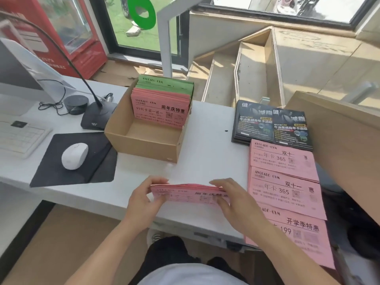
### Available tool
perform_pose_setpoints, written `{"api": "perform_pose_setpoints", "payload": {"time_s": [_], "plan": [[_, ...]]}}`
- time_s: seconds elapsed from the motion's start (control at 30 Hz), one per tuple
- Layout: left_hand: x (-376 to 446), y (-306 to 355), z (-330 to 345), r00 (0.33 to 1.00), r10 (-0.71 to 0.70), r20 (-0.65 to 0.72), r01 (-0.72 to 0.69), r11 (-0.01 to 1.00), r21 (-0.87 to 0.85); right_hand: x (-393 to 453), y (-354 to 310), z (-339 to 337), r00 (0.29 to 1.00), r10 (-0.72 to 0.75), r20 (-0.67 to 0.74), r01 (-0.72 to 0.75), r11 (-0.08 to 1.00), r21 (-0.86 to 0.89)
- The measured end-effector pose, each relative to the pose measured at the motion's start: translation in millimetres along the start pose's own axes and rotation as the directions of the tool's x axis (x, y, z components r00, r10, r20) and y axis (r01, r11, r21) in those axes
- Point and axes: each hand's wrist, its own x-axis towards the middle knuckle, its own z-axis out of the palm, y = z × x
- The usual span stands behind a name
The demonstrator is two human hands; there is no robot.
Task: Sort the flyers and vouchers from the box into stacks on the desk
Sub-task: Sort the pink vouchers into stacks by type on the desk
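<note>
White desk (207,128) fills the view before us, set under a window with wooden steps beyond it. We hold a bundle of pink vouchers (189,194) above the desk's near edge, our left hand (144,199) curled round its left end and our right hand (230,200) gripping its right end, thumb on top. Just behind it stands the cardboard box (144,138), with more pink vouchers (160,112) upright against its far wall and green vouchers (166,84) behind those; the near half of the box shows bare cardboard. To the right lie three pink stacks (283,182) in a row toward us, overlapping slightly, and beyond them two stacks of black flyers (273,122) side by side. Left of the box sit a white mouse (75,156) on a black mat (67,171), a keyboard (18,138) and a desk microphone (96,118).
</note>
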Motion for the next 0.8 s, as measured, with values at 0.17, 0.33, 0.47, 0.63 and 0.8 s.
{"api": "perform_pose_setpoints", "payload": {"time_s": [0.17, 0.33, 0.47, 0.63, 0.8], "plan": [[-13.3, -5.8, 12.1, 0.996, -0.057, -0.063, 0.054, 0.997, -0.055, -10.7, -3.5, 13.1, 0.988, 0.109, -0.107, -0.080, 0.966, 0.245], [-17.1, 7.1, 23.0, 0.992, -0.077, -0.100, 0.066, 0.992, -0.104, -36.6, -5.8, 7.0, 0.963, 0.206, -0.173, -0.116, 0.898, 0.424], [-23.2, 36.4, 50.7, 0.999, -0.047, 0.024, 0.050, 0.991, -0.121, -70.4, 11.3, -24.0, 0.928, 0.298, -0.222, -0.144, 0.839, 0.524], [-31.2, 65.2, 118.8, 0.943, -0.050, 0.329, 0.072, 0.996, -0.054, -117.2, 64.0, -63.1, 0.813, 0.487, -0.318, -0.253, 0.789, 0.560], [-34.8, 84.5, 178.4, 0.884, -0.033, 0.466, 0.009, 0.999, 0.053, -144.3, 110.5, -75.8, 0.710, 0.603, -0.363, -0.357, 0.754, 0.552]]}}
